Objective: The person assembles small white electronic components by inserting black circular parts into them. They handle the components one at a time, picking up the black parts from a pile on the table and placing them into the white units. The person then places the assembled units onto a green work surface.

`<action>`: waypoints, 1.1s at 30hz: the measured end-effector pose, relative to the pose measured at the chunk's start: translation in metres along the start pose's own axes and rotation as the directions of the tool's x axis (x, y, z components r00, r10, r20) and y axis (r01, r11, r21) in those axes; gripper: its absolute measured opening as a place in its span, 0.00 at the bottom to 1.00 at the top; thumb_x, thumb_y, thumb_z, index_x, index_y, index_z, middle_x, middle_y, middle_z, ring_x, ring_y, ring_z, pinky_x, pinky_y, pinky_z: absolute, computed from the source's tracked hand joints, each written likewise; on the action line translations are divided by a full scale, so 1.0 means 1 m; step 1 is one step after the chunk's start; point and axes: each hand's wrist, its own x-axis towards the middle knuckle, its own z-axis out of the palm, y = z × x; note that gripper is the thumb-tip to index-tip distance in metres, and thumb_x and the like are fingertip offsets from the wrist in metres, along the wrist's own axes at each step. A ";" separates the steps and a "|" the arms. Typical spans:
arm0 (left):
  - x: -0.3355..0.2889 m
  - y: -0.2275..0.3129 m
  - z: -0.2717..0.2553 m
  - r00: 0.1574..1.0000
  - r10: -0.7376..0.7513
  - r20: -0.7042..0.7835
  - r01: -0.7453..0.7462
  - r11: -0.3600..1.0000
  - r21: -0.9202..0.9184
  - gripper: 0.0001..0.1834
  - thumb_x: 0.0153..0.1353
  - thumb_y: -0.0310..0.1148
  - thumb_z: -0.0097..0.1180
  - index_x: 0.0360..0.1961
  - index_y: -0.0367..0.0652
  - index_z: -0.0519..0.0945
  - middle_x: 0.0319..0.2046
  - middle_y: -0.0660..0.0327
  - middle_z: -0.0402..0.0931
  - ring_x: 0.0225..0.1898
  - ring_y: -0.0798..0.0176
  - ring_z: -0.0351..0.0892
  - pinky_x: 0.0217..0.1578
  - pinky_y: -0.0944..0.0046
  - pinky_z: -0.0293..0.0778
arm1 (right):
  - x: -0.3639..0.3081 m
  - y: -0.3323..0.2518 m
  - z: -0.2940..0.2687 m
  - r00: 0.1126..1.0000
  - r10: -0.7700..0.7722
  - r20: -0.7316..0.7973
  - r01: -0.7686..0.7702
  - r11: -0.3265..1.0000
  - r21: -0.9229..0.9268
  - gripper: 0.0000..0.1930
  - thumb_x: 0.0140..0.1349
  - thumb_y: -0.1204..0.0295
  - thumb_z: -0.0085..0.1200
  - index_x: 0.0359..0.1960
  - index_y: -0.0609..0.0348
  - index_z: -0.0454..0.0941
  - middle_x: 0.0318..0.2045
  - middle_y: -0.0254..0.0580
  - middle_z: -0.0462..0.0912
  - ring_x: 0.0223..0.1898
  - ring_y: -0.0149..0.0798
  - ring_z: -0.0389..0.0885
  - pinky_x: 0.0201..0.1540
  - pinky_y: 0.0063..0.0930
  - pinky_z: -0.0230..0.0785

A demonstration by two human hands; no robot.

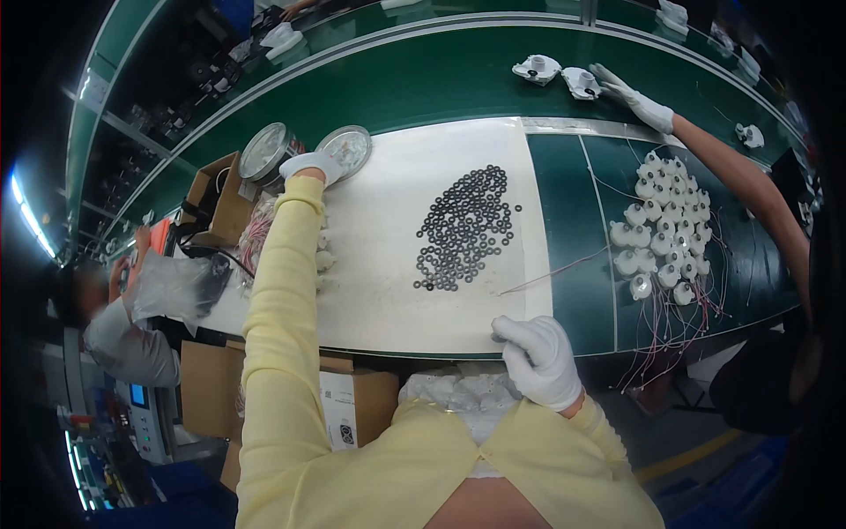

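Note:
My left arm, in a yellow sleeve, stretches to the back left. There my white-gloved left hand is beside a round tin and a shallow round dish; its fingers do not show clearly. My white-gloved right hand is closed, held at the table's front edge. Whatever its curled fingers may hold is hidden. Between my hands, many small black rings lie spread on the white sheet. Several white parts lie partly hidden beside my left forearm.
White motor-like parts with thin wires cluster on the green surface at right. Behind, a co-worker's gloved hand touches a white housing on the green belt. Cardboard boxes stand left. Another person sits far left.

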 end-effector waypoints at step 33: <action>-0.227 0.327 -0.014 0.005 0.864 -0.503 -0.967 0.133 0.219 0.57 0.59 0.71 0.53 0.73 0.31 0.62 0.71 0.34 0.60 0.74 0.32 0.56 0.72 0.39 0.48 | -0.021 0.039 -0.136 0.946 0.172 -0.274 -0.310 0.729 -0.610 0.14 0.55 0.70 0.59 0.44 0.52 0.84 0.39 0.38 0.83 0.41 0.45 0.83 0.43 0.41 0.72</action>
